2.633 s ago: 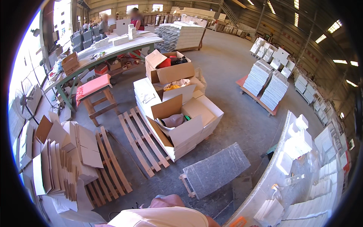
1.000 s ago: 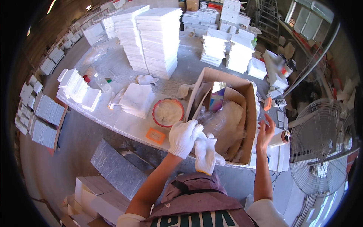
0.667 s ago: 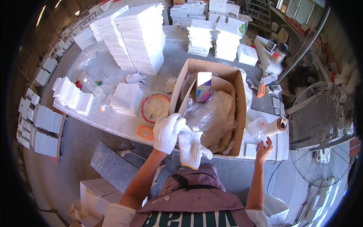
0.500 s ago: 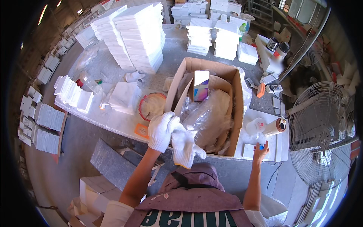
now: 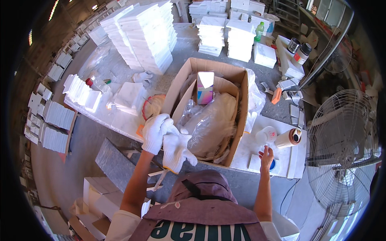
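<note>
A white knit glove covers my left hand [image 5: 155, 130], which is closed around a second white glove [image 5: 175, 152] that hangs down at the near left corner of a cardboard box [image 5: 171, 93]. My bare right hand [image 5: 266, 157] has its fingers apart and holds nothing that I can see. Right beside its wrist is a round blue thing [image 5: 273, 164], partly hidden. Under the fingers lies a small white tile [image 5: 254, 162]. A translucent plastic cup [image 5: 265, 135] and a cream tumbler with a brown lid [image 5: 288, 138] are just beyond this hand.
Inside the box, a phone [image 5: 205, 88] leans upright above clear plastic wrapping [image 5: 209, 126]. Tall stacks of white tiles [image 5: 142, 38] stand at the back left, smaller ones [image 5: 240, 40] behind the box. A large fan [image 5: 341, 148] stands off the table's right end.
My right hand has drawn off the blue thing, a little to the left, and its fingers have loosened. The left hand still grips the glove. The view has shifted slightly.
</note>
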